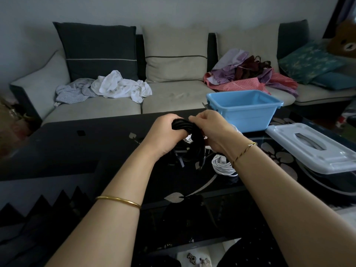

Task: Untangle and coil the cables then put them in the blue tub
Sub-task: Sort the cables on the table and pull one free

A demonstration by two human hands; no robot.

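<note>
Above the middle of the dark glass table (67, 151), my left hand (165, 132) grips a bundle of black cable (183, 125) in loops. My right hand (210, 130) pinches the same black cable from the right side. Loops and plug ends of the cable hang down below both hands. A coiled white cable (221, 166) lies on the table just under my right wrist. The blue tub (244, 110) stands on the table behind and to the right of my hands; what I see of its inside holds nothing.
A white plastic lid (316, 149) lies on the table at the right, beside the tub. Behind the table is a grey sofa (173, 93) with white clothes (119, 85) at its left and a pile of red and purple fabric (248, 74) at its right.
</note>
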